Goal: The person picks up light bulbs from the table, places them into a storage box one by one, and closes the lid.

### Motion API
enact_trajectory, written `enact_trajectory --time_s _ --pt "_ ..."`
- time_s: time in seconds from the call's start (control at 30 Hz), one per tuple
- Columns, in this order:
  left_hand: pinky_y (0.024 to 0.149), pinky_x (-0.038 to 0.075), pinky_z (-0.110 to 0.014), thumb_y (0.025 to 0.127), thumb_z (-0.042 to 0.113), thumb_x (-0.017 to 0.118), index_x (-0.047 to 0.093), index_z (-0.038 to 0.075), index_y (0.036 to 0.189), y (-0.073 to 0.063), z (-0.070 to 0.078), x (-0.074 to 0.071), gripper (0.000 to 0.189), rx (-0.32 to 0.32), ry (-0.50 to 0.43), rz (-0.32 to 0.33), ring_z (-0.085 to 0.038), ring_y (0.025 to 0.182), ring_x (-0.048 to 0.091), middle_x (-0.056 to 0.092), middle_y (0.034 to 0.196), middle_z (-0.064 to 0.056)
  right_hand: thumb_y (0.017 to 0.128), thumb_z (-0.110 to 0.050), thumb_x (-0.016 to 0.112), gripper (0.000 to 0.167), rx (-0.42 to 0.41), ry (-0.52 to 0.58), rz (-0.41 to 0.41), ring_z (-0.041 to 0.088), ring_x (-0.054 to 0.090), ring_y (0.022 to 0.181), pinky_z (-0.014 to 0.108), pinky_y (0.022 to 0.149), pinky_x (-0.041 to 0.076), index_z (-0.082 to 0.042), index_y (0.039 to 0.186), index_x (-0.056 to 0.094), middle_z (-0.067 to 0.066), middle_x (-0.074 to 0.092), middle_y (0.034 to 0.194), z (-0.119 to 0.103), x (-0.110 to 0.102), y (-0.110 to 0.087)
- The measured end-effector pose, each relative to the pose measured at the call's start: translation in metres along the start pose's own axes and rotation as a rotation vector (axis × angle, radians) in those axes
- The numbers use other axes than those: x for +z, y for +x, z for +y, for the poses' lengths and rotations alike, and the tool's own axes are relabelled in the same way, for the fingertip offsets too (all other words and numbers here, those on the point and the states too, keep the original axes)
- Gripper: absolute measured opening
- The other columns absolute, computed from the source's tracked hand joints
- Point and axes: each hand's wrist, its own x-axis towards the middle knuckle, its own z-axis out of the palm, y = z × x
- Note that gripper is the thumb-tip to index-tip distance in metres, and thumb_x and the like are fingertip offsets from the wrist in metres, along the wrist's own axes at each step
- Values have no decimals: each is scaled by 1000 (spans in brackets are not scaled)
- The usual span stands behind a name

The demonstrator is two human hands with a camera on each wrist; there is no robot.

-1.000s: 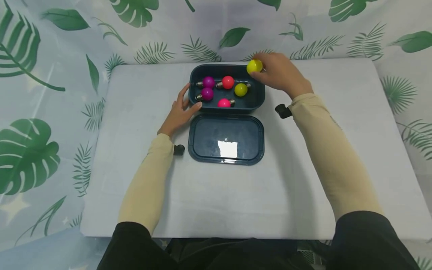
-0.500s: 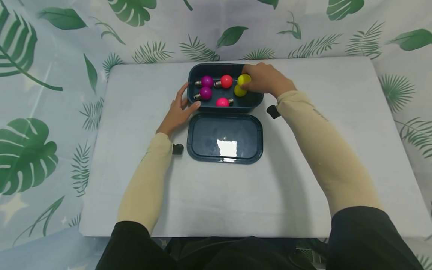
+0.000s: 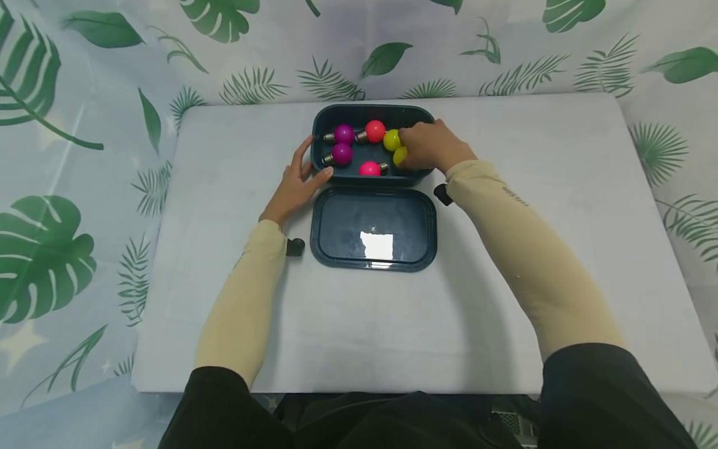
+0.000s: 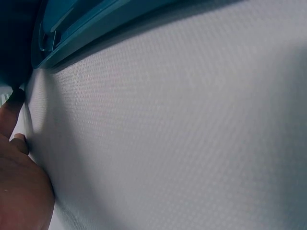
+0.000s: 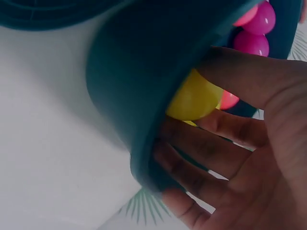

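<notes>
A dark blue plastic box (image 3: 364,182) holds several round coloured light bulbs. My left hand (image 3: 293,190) rests against its left end, thumb on the front corner and straight fingers along the side. My right hand (image 3: 430,146) reaches into the right end, thumb and fingers curled round a yellow light bulb (image 5: 194,98). A second yellow light bulb (image 3: 392,140) lies against it, partly covered by my fingers. Purple bulbs (image 3: 343,134) lie at the left, a coral bulb (image 3: 375,131) at the back and a pink bulb (image 3: 369,169) near the front wall.
The box's dark blue lid (image 3: 373,231) lies flat just in front of it, with a bright reflection. Both stand on a white-covered table (image 3: 359,330). A leaf-patterned cloth (image 3: 336,37) hangs behind the table's far edge.
My right hand has come down from above the box's back right corner, bringing a yellow light bulb inside beside the other yellow one. My left hand has stayed at the box's left end.
</notes>
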Motion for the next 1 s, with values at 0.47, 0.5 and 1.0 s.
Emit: enact_trajectory --time_s 0.47,0.5,1.0 --pt "127 -12 -33 103 48 68 16 41 172 1 0 0 87 0 -12 3 -18 155 37 36 170 -11 100 -20 68 36 -14 -40 -14 39 58 100 67 111 36 6 124 65 21 70 106 -2 11 7" --pt "127 -12 -33 103 48 68 16 41 172 1 0 0 87 0 -12 3 -18 155 36 37 169 -12 100 -20 68 36 -15 -34 -13 39 58 101 66 111 36 6 125 65 21 70 107 -2 11 7" --pt "131 10 -50 103 46 68 6 33 173 -3 0 -2 95 -22 -108 20 -20 163 17 29 173 -19 105 -27 67 58 -38 257 172 45 54 132 60 117 42 5 151 54 27 58 149 12 15 -26"
